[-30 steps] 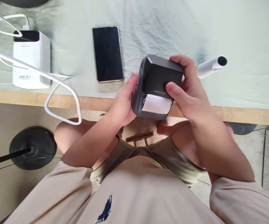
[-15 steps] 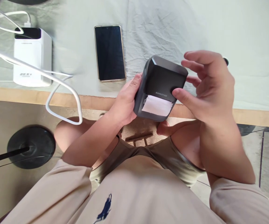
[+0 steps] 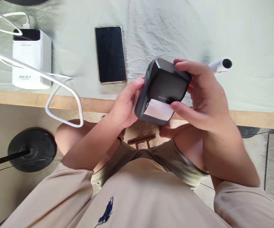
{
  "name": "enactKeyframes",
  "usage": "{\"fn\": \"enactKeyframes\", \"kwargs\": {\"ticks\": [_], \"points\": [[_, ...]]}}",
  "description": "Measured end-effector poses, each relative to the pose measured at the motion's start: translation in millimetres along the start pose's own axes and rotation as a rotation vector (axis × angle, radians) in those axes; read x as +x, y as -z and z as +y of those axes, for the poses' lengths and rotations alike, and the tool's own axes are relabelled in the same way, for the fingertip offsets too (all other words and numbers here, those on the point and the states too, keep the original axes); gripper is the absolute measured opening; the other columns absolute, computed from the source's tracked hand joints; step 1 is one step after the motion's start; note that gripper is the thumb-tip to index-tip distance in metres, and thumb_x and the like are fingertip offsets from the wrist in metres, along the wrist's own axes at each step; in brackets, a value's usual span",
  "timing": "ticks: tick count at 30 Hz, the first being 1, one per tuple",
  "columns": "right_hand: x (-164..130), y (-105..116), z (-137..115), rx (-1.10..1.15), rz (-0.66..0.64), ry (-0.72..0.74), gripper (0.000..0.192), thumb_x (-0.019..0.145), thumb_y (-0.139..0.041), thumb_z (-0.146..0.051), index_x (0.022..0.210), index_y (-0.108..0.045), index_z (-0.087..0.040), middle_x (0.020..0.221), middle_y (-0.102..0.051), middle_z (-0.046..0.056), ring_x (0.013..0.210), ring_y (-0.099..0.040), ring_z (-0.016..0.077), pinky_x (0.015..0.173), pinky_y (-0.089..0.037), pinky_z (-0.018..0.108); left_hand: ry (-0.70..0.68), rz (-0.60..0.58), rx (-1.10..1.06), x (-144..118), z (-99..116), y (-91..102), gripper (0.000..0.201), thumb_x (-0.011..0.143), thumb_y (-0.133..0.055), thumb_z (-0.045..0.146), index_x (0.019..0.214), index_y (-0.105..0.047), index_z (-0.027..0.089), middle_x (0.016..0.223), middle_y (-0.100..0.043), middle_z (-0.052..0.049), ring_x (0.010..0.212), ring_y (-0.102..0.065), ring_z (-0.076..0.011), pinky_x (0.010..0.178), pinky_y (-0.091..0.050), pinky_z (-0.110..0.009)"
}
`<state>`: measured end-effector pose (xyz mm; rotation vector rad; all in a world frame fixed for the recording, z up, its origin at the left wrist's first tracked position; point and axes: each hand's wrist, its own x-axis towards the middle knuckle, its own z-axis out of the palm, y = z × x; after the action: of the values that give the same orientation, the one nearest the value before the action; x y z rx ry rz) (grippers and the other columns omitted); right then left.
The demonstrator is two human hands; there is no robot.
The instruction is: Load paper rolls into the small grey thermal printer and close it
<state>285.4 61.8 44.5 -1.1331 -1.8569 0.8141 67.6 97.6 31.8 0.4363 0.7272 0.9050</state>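
Both hands grip the small black printer [image 3: 165,85], held above the counter [image 3: 32,100] edge: left hand [image 3: 124,106] on its left side, right hand [image 3: 203,95] wrapped round the right, thumb by white paper [image 3: 159,110]. Phone [image 3: 110,53] lies behind.

The table [image 3: 20,96], wood-edged and covered by a wrinkled pale green cloth [image 3: 170,28], carries a white power bank [image 3: 31,63] with a white cable [image 3: 63,95], a dark-screened smartphone [image 3: 110,53] and a white tube [image 3: 219,65].

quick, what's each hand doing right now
Left hand: closed on the left side of the small black printer.
Right hand: closed on the printer's right side, thumb by its white paper.
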Motion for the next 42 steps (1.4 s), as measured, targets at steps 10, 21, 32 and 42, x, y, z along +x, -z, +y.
{"fn": "enactKeyframes", "kwargs": {"ticks": [10,21,32,42], "points": [[-1,0,5,-0.129,0.079,0.072,0.073,0.091,-0.083,-0.039,0.16,-0.059,-0.046,0.171,-0.06,0.004,0.166,-0.056,0.0402,0.113,-0.07,0.06,0.012,-0.059,-0.05,-2,3,-3.6,0.034,0.114,-0.055,0.026,0.086,-0.073,0.021,0.076,-0.069,-0.002,0.1,-0.08,-0.0236,0.097,-0.062,-0.032],[14,-24,-19,-0.209,0.702,0.135,0.01,0.115,-0.067,-0.034,0.105,-0.062,-0.033,0.106,-0.064,-0.003,0.096,-0.084,0.0163,0.059,-0.055,0.028,0.029,-0.131,0.036,-4,3,1.8,0.013,0.102,-0.066,0.02,0.101,-0.078,0.017,0.088,-0.075,-0.006,0.073,-0.07,-0.0158,0.069,-0.055,-0.024],[-2,-1,-13,-0.585,0.057,-0.126,0.053,0.088,-0.084,-0.034,0.14,-0.078,-0.038,0.105,-0.088,-0.001,0.073,-0.076,0.026,0.072,-0.065,0.042,-0.008,-0.146,0.193,-7,-4,8.9,0.027,0.092,-0.082,0.026,0.119,-0.082,0.024,0.098,-0.077,-0.002,0.097,-0.084,-0.0247,0.072,-0.063,-0.027],[-8,28,-11,0.039,0.434,-0.161,0.042,0.088,-0.083,-0.056,0.127,-0.074,-0.042,0.097,-0.082,-0.001,0.053,-0.064,0.0184,0.038,-0.038,0.033,-0.035,-0.079,0.012,0,-2,3.3,0.014,0.104,-0.064,0.019,0.11,-0.076,0.019,0.095,-0.078,-0.001,0.081,-0.075,-0.014,0.076,-0.06,-0.024]]}}
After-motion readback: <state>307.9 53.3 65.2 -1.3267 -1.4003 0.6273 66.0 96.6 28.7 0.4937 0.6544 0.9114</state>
